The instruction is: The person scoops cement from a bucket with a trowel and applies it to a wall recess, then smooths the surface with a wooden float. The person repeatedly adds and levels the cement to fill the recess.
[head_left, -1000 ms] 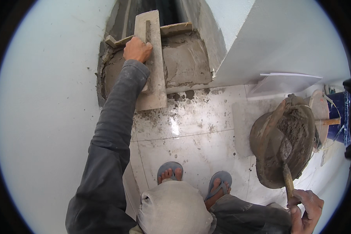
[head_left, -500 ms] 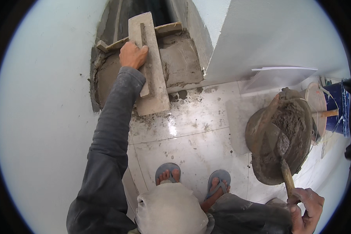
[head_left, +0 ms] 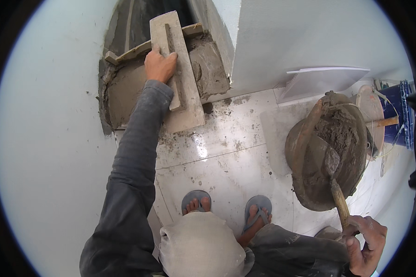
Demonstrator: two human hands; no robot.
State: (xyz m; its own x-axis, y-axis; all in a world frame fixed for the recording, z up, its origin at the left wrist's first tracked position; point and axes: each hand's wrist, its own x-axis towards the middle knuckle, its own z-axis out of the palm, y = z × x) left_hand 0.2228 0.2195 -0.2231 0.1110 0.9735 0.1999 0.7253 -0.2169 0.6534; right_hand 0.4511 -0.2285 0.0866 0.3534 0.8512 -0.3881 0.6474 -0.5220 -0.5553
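Two tools in use: trowel at the bucket, wooden float over the mortar bed

Nearest: the right hand [head_left: 367,244] is gripping the butt of a wooden-handled trowel [head_left: 340,203], thumb and fingers closing on the handle's end. The blade is lying inside the mouth of the mortar bucket [head_left: 295,147]; cannot tell whether it is touching the mix. Judgement: while this arm is waiting, a loose hold is probably sparing the wrist, but a hold so far back would be giving poor control of a loaded blade.

Ahead, the tiled floor [head_left: 222,173] is showing spatters; watching the footing seems wise.

Farther off: the left hand [head_left: 161,64] is wrapping round the grip bar of a long plastering float [head_left: 187,90]. The float is spanning the mortar bed [head_left: 125,87], its near end overhanging the floor, its far end reaching past the wooden edge strip [head_left: 136,50]. Cannot tell how firmly its face is pressing.

Judgement: the step appears to be working the surface. Doing it well is likely meaning even pressure, a slightly raised leading edge, and using the strip as a guide without knocking it. The right part is looking rougher, with a ragged ridge beside the float, so it is probably wanting more passes.
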